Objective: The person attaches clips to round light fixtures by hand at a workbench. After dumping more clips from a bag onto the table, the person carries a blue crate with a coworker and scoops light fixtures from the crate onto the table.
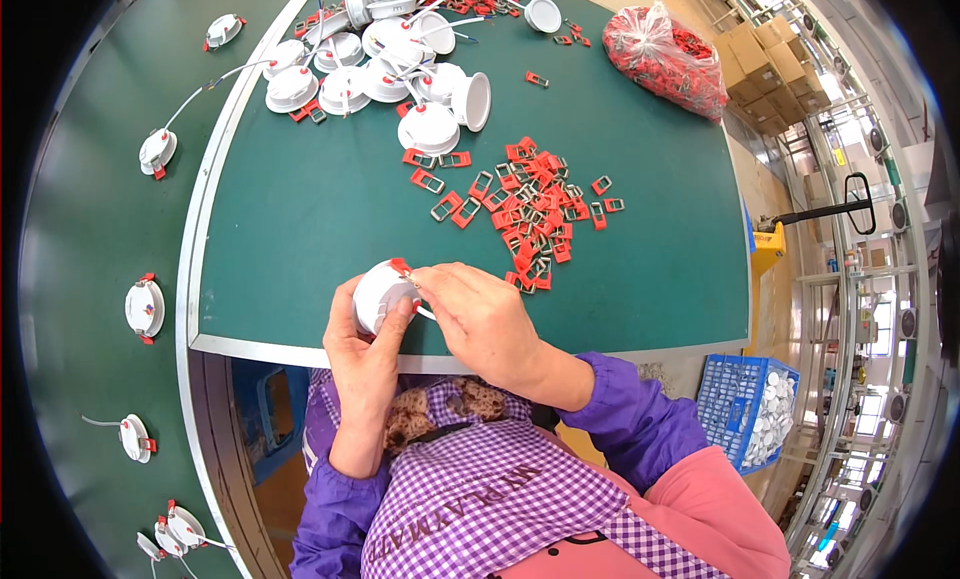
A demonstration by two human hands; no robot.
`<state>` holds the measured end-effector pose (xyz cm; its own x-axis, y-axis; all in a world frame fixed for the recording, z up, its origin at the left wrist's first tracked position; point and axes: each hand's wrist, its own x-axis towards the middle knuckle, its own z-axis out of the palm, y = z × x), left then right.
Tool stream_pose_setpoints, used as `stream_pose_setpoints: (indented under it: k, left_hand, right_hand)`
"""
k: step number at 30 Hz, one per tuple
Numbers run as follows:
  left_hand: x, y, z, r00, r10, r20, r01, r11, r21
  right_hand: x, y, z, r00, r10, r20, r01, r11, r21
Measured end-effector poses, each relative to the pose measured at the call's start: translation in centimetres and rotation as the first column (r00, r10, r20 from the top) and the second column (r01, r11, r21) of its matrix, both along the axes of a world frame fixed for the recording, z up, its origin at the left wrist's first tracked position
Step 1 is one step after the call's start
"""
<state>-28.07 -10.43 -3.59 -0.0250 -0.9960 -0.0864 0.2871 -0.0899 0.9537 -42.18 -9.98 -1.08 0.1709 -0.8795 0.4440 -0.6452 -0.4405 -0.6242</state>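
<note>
A round white downlight [376,293] is held tilted above the near edge of the green table. My left hand [364,367] is closed round it, thumb on its back and fingers behind its far side. At its upper rim sits a red spring clip [400,267]. The closed fingers of my right hand [488,321] press against that clip; the fingertips partly hide it. A short white cable [426,313] sticks out under my right hand. Beyond my hands lies a loose heap of red and metal clips [540,214].
White downlights [428,129] with cables are piled at the back left over more clips. A clear bag of red clips [660,64] lies at the back right. Left of the metal edge [190,229], a green belt carries spaced downlights [145,309]. A blue crate [725,409] stands at right.
</note>
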Motion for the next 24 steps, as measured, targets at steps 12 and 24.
stream_pose_setpoints:
  k: [12,24]
  left_hand:
    - [0.2,0.0,-0.7,0.999,-0.049,0.022,0.049,0.999,-0.015]
    - [1.4,0.0,-1.1,0.988,-0.146,0.058,0.150,0.987,-0.064]
  right_hand:
    - [0.5,0.4,0.0,0.998,-0.033,-0.056,0.031,0.999,-0.035]
    - [-0.4,0.0,0.8,0.997,-0.052,0.058,0.042,0.986,0.162]
